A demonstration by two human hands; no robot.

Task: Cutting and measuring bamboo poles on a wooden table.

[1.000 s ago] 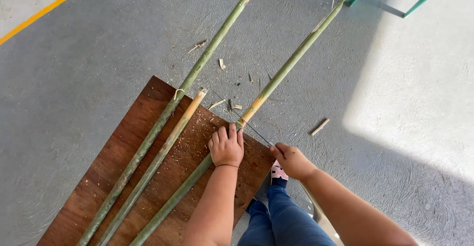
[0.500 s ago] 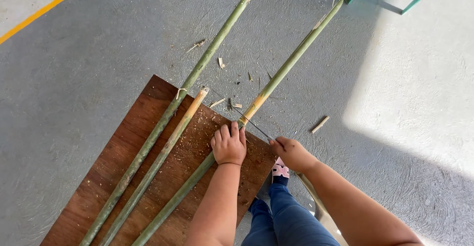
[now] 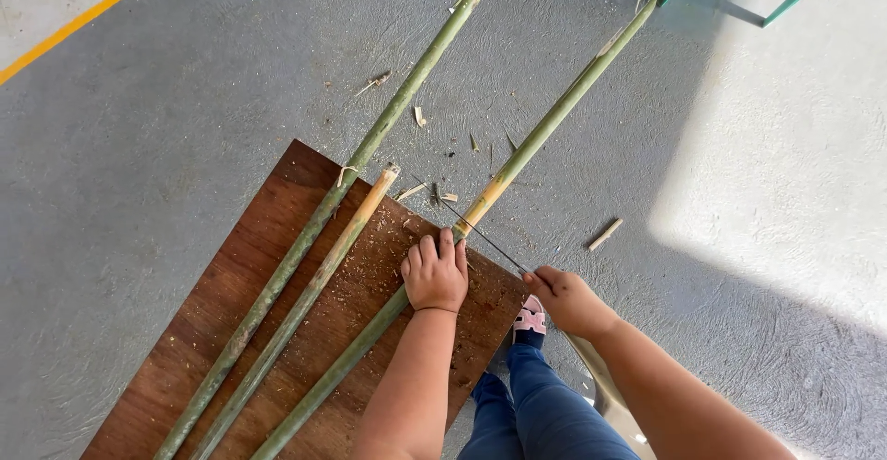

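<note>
Head view, looking down at a grey concrete floor (image 3: 185,81). A brown wooden board (image 3: 231,303) is lying on the floor, running from 7 o'clock toward the centre, its surface dusted with sawdust. Three bamboo poles are crossing it on the same diagonal. The long pole at left (image 3: 388,118) is extending off the board toward 12 o'clock; the short pole (image 3: 323,266) just beside it is ending in a pale cut tip near the board's upper corner; the third pole (image 3: 554,118) is reaching out toward 1 o'clock, where it is meeting a green metal frame (image 3: 739,7).

The left hand (image 3: 436,275) is lying at the centre, fingers curled and pressed down over the third pole at the board's edge, pinning it there. The right hand (image 3: 571,301), at 4 o'clock of the left, is closed around the handle end of a thin saw blade (image 3: 480,234). The blade is slanting up toward 10 o'clock and is touching the third pole just beyond the left hand's fingertips, where the green skin is giving way to a yellow band.

Chips and splinters (image 3: 420,116) are lying scattered on the floor beyond the board, and a small offcut (image 3: 605,235) is resting at 3 o'clock. A yellow painted line (image 3: 83,21) is crossing the corner at 10 o'clock. The person's blue trouser leg (image 3: 536,405) and a pink-and-white shoe (image 3: 529,317) are showing at 6 o'clock.
</note>
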